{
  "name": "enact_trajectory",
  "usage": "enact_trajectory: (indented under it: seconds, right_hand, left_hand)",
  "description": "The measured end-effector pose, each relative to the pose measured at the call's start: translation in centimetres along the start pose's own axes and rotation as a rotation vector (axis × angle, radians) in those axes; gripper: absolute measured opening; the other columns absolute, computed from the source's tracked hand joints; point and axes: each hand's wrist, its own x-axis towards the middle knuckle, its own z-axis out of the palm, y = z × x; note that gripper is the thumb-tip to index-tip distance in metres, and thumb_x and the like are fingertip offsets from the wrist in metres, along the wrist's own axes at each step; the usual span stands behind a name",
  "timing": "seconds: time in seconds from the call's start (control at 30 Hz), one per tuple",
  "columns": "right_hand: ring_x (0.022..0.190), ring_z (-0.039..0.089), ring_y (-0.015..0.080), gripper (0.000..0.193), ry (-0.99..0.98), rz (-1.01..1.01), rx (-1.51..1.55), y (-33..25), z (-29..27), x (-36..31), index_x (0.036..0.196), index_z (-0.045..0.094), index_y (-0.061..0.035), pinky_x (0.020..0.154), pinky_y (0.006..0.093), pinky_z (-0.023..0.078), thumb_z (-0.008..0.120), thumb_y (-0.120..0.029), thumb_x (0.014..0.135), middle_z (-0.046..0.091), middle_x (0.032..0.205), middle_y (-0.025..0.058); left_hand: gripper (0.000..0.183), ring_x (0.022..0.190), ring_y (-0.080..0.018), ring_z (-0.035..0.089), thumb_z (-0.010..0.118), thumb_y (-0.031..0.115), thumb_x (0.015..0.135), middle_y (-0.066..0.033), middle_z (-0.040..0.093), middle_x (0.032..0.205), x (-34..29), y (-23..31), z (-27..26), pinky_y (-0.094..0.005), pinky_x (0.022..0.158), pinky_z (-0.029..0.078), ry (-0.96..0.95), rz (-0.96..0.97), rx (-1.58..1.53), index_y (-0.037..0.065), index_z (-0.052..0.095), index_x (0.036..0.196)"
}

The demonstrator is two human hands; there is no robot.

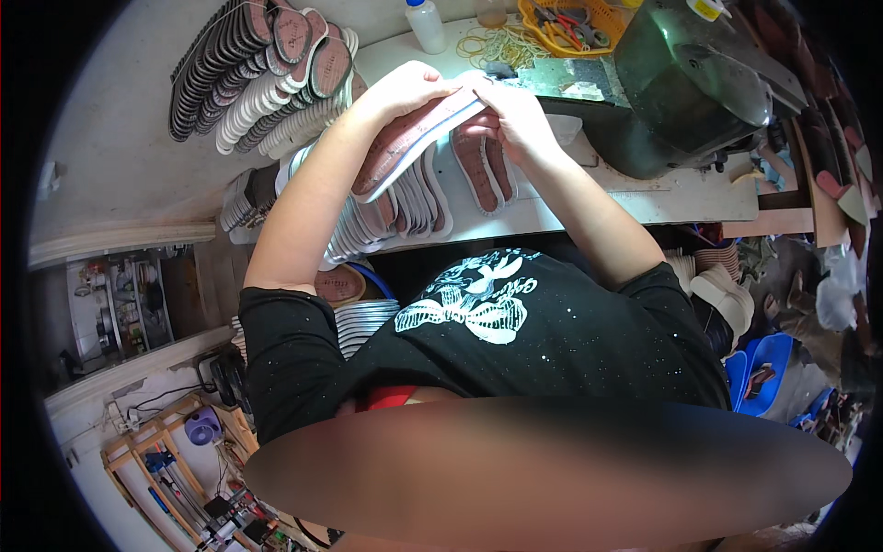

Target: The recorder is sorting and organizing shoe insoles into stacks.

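- Sole (405, 152): I see it held in the air over the left part of the counter (535, 213), slanting from its raised end between the hands down toward the near edge, its white sidewall facing right.
- Step, as I judge it: finger work at the raised end. For good results, I would brace that end evenly from both sides, press along the rim in short strokes, and avoid bending the unsupported lower end.
- Clearance: I would stay above the row of soles (432, 198) and the pair of soles (474, 170) near the counter's near edge, so that the lower end catches nothing.
- Left hand (416, 85): closed over the raised end, thumb side toward the right hand. I cannot tell how the hidden fingertips lie.
- Right hand (510, 115): closed on the same end from the right, fingers curled toward the underside, no wider than the sole requires. I cannot read the pressure.
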Motion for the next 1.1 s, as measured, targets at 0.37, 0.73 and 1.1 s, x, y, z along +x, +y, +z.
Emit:
enact_trajectory:
  seconds: [0.37, 0.73, 1.1]
  right_hand:
    - [0.068, 0.059, 0.0118, 0.023, -0.040, 0.017, -0.102, -1.7, -1.5, -2.2, 0.085, 0.065, 0.0021, 0.062, 0.0245, 0.047, 0.069, -0.020, 0.079, 0.064, 0.076, 0.0062]
    - [0.071, 0.059, 0.0093, 0.021, -0.010, 0.147, -0.277, -0.1, -1.2, -5.6, 0.088, 0.068, 0.0029, 0.066, 0.0250, 0.047, 0.070, -0.017, 0.080, 0.066, 0.081, 0.0049]
    - [0.072, 0.060, 0.0111, 0.022, 0.121, -0.014, -0.052, 1.1, 0.0, -1.0, 0.090, 0.066, 0.0044, 0.067, 0.0255, 0.048, 0.067, -0.016, 0.083, 0.065, 0.081, 0.0067]
  left_hand:
    - [0.040, 0.048, -0.0115, 0.057, 0.061, 0.041, 0.087, -0.0040, 0.059, 0.060, -1.9, 3.0, 2.1, -0.0235, 0.044, 0.045, -0.005, -0.202, -0.373, 0.004, 0.062, 0.073]
    - [0.050, 0.039, -0.0081, 0.038, 0.061, 0.049, 0.084, 0.0004, 0.045, 0.047, 2.4, 1.7, -0.3, -0.0250, 0.038, 0.028, 0.025, -0.131, -0.074, 0.005, 0.058, 0.063]
    - [0.040, 0.098, -0.0165, 0.061, 0.069, 0.014, 0.081, -0.0105, 0.063, 0.104, 0.2, -0.4, 3.3, -0.0312, 0.088, 0.050, -0.125, 0.077, -0.959, -0.002, 0.054, 0.115]
